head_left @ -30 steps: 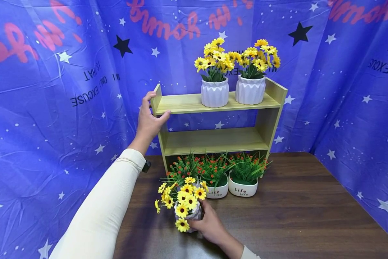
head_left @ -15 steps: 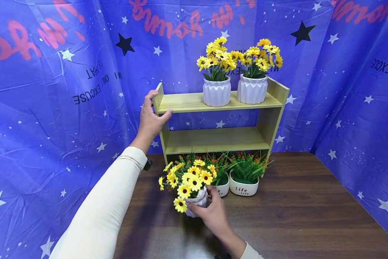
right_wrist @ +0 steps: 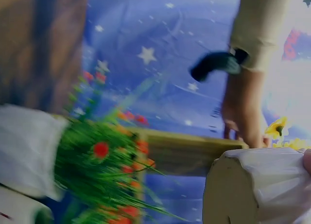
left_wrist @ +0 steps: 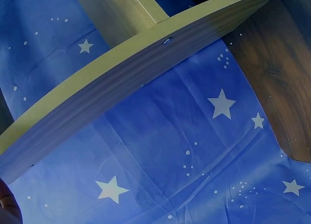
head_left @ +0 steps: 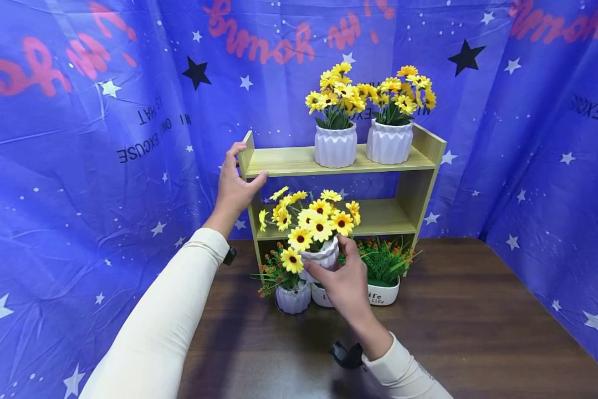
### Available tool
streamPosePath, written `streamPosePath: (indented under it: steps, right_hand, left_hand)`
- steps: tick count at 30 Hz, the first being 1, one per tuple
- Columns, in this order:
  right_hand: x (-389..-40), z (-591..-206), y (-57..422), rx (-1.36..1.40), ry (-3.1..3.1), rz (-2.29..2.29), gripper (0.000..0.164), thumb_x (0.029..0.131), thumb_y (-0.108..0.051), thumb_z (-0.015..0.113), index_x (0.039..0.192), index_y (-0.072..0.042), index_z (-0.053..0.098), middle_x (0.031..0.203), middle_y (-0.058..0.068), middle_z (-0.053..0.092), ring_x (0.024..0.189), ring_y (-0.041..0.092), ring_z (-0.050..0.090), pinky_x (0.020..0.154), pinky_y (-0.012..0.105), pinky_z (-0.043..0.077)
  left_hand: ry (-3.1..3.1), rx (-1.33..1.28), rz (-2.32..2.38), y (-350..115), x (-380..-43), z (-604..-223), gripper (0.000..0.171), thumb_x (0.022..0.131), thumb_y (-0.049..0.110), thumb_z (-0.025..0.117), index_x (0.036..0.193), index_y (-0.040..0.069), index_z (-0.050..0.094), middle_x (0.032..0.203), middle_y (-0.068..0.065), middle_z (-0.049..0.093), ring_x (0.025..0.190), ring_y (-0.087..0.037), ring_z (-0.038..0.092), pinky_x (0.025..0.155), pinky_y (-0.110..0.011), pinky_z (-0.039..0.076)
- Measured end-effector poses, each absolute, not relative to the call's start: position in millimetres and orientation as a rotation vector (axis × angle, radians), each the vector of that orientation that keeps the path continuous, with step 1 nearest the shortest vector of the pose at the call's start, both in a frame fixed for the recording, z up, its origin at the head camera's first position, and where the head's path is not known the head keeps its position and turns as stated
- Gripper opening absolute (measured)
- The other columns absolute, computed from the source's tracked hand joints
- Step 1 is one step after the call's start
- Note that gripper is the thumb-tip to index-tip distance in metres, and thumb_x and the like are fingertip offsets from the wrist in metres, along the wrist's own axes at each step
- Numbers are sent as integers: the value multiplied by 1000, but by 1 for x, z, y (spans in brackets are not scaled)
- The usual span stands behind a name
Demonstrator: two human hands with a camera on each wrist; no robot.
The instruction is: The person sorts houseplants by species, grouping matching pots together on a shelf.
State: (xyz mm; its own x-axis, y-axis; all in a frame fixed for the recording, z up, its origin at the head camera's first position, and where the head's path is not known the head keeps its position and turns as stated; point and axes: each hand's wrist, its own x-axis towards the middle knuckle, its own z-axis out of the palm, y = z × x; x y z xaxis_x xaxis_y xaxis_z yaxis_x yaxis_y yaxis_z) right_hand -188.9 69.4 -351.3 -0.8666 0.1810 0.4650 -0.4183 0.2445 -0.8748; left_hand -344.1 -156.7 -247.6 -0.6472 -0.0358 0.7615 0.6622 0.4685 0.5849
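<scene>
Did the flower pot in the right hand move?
Yes, the flower pot went up: in the head view, its flowers, once below the middle shelf, now partly cover it.

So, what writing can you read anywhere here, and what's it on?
"EXCUSE": black, on the blue curtain, left side; looks upside down.
"THAT": black, just above it.
"L": left white oval pot; the right hand hides the rest.
"ife": right white oval pot; the smaller word below is too blurred to settle.
The curtain's large pink script and other black words: too stylised, folded or blurred to read surely.
</scene>
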Motion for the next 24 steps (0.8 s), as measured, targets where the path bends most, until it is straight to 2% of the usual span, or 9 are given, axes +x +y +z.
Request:
streamPosePath:
  steps: [4, 10, 15, 20, 24]
  right_hand:
    - [-200, -326, 73, 265, -2002, 1617, 74, 73, -18, 88, 135, -5, 49, 122, 15, 58, 100, 28, 63, 70, 36, 58]
    - [-220, -288, 77, 314, -1916, 1621, 77, 74, -20, 88, 137, -4, 48, 127, 13, 57, 110, 23, 58, 80, 35, 57]
    - [-236, -259, 72, 342, -1886, 1542, 74, 73, -29, 89, 133, -8, 52, 118, 7, 63, 101, 19, 61, 74, 36, 57]
    - [-253, -240, 66, 379, -1860, 1513, 72, 73, -35, 88, 130, -10, 54, 117, 2, 65, 104, 15, 60, 78, 35, 53]
    - [-264, -233, 59, 376, -1871, 1533, 71, 72, -36, 89, 128, -8, 55, 114, 4, 66, 101, 16, 61, 78, 35, 52]
  left_hand:
    - [-1984, -514, -1217, -158, -345, -248, 70, 79, 12, 81, 137, 9, 41, 153, -5, 41, 121, -29, 47, 98, -43, 42]
    - [-1961, -544, -1217, -155, -347, -250, 69, 79, 7, 79, 136, 6, 42, 150, -10, 42, 118, -31, 49, 95, -43, 43]
    - [-2026, -505, -1223, -157, -344, -247, 72, 82, 16, 80, 140, 10, 39, 153, -3, 38, 122, -30, 46, 95, -45, 44]
    - [-1986, -536, -1194, -157, -345, -246, 69, 81, 13, 81, 137, 9, 40, 152, -4, 40, 127, -25, 45, 101, -41, 40]
    - [-1970, -552, -1173, -157, -347, -250, 69, 79, 13, 82, 135, 8, 42, 150, -5, 43, 127, -24, 46, 102, -38, 39]
